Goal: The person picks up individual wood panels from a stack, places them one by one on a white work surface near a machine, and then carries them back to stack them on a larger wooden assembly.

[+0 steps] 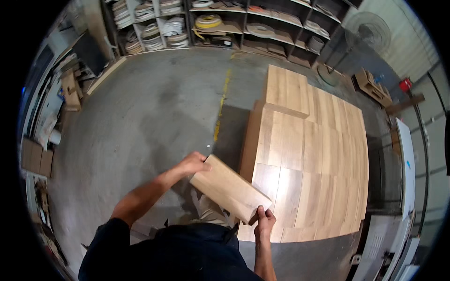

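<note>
A light wood-grain board (pixel 229 187) is held slantwise in front of my body, its far end to the left and its near end to the right. My left hand (pixel 193 164) grips the upper left end, with the thumb on the top face. At the lower right corner my right hand (pixel 265 222) pinches the board, thumb on top and the other fingers partly hidden. Beside it on the right is a large low stack of matching wood-grain boards (pixel 311 164), laid in rows. One short pile of boards (pixel 287 91) rises higher at the stack's far left corner.
Shelves (pixel 272 33) with rolls of edging, one a yellow roll (pixel 208 21), line the far wall. A pedestal fan (pixel 368 35) and a cardboard box (pixel 372 88) stand at the far right. Panels (pixel 407 164) lean along the right. A yellow line (pixel 222 103) crosses the grey floor.
</note>
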The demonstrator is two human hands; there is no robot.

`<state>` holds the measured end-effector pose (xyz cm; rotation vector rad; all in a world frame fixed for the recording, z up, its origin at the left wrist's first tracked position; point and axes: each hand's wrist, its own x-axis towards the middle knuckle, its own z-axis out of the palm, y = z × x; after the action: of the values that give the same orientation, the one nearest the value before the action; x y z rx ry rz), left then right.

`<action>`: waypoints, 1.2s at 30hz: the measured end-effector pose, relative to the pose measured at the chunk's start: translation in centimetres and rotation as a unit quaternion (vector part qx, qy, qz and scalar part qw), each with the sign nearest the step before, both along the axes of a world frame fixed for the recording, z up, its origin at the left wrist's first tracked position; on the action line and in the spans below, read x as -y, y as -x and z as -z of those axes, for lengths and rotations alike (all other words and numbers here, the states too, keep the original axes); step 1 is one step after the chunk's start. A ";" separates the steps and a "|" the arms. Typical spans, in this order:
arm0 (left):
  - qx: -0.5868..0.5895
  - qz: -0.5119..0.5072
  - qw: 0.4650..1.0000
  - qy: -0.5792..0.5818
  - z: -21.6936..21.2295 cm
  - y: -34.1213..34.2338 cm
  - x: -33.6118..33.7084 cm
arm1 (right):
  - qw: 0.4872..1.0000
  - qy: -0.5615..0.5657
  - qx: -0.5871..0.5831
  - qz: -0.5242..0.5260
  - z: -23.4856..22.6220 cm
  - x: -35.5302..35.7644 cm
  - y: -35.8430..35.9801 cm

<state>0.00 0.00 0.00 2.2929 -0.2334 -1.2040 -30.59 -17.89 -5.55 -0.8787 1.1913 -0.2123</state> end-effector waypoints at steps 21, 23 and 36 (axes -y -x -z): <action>0.079 0.348 0.927 0.113 8.6 -23.1 46.4 | 0.914 0.019 -0.094 0.393 3.8 18.0 -22.9; 0.037 0.368 0.926 0.082 9.6 -23.4 46.5 | 0.914 0.009 -0.098 0.395 4.1 17.3 -22.8; 0.211 0.115 0.936 0.258 6.7 -20.3 37.5 | 0.911 -0.014 -0.113 0.395 4.8 18.1 -24.4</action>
<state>20.30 -37.48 -6.67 2.0495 -0.8864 -0.6229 -6.18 -36.03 -10.34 -0.3527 1.7236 -0.7621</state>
